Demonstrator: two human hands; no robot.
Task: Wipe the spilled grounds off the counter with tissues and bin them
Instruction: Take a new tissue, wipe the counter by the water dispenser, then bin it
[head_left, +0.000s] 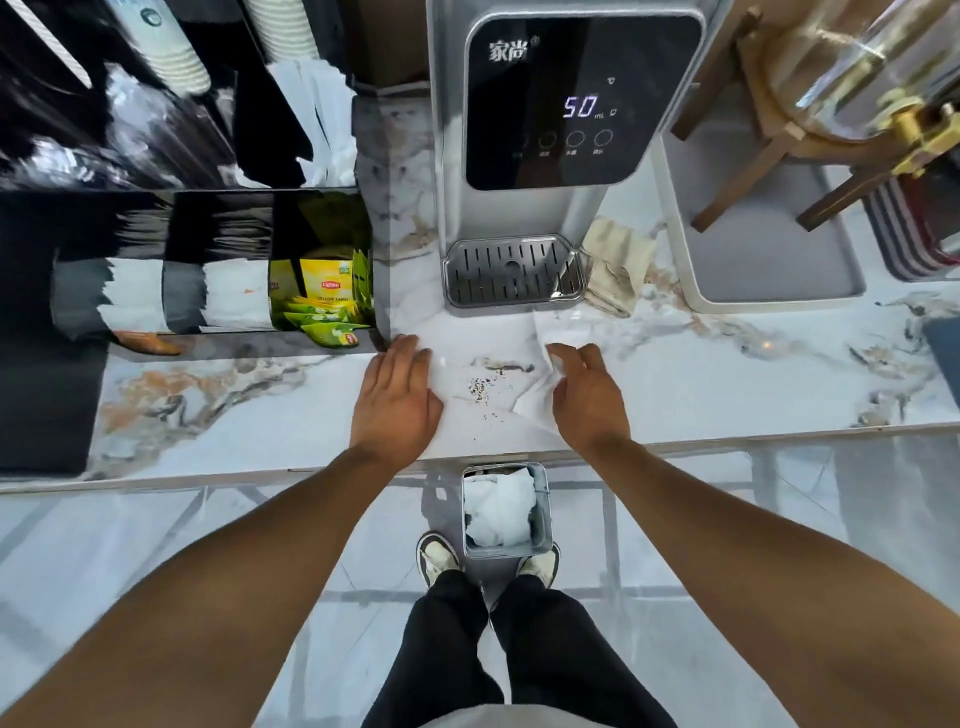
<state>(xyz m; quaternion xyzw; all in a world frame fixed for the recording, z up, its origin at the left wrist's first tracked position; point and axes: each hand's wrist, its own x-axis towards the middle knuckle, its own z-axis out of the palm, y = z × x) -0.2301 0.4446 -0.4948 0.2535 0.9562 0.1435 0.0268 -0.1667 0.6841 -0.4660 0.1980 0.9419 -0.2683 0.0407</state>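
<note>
A small scatter of dark grounds (480, 388) lies on the marble counter (260, 410), in front of the water dispenser. My left hand (397, 395) rests flat on the counter just left of the grounds, fingers spread and holding nothing. My right hand (587, 392) sits to the right of the grounds, fingers pressing on a white tissue (543, 395) spread on the counter. On the floor below the counter edge stands a small metal bin (540, 514) with crumpled white tissues inside.
A grey water dispenser (540, 156) with a drip tray (514, 270) stands behind the spill. A black organiser (182, 260) with tea bags is at the left. A crumpled cloth (618, 270) and a grey tray (769, 280) lie at the right.
</note>
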